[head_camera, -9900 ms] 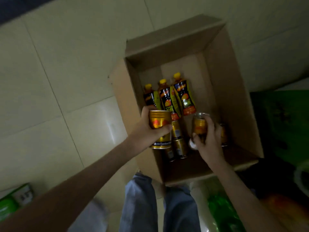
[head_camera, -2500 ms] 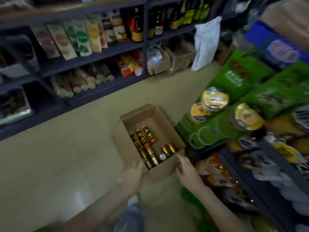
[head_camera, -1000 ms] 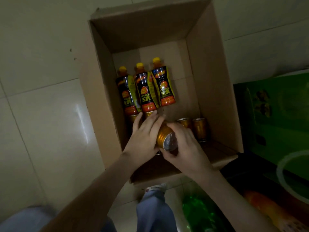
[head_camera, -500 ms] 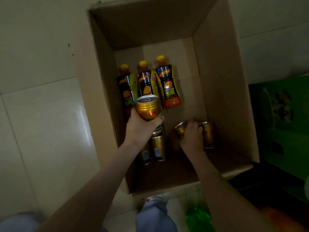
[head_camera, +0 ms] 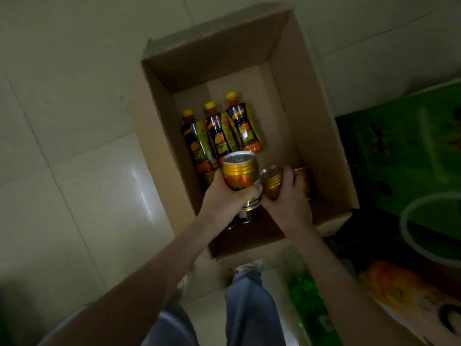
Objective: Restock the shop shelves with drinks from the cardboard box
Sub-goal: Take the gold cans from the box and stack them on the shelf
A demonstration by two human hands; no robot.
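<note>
Cardboard box (head_camera: 311, 126) open on tiled floor (head_camera: 74, 126), seen from above; three bottles (head_camera: 220, 136) with yellow caps lie side by side on the box bottom, towards its left wall. Left hand (head_camera: 224, 198) wrapped round a gold can (head_camera: 239, 171), held up above the bottles' lower ends, silver top facing the camera; fingers curled across the can's lower half. Right hand (head_camera: 287, 198) deeper in the box, thumb and fingers closed round a second can (head_camera: 271, 182); a third can (head_camera: 303, 179) sits just beside its fingers. More cans (head_camera: 245, 214) partly hidden beneath the left hand; count unclear. Green packs (head_camera: 411, 151) right of box; jeans leg (head_camera: 252, 308) at the near edge.
</note>
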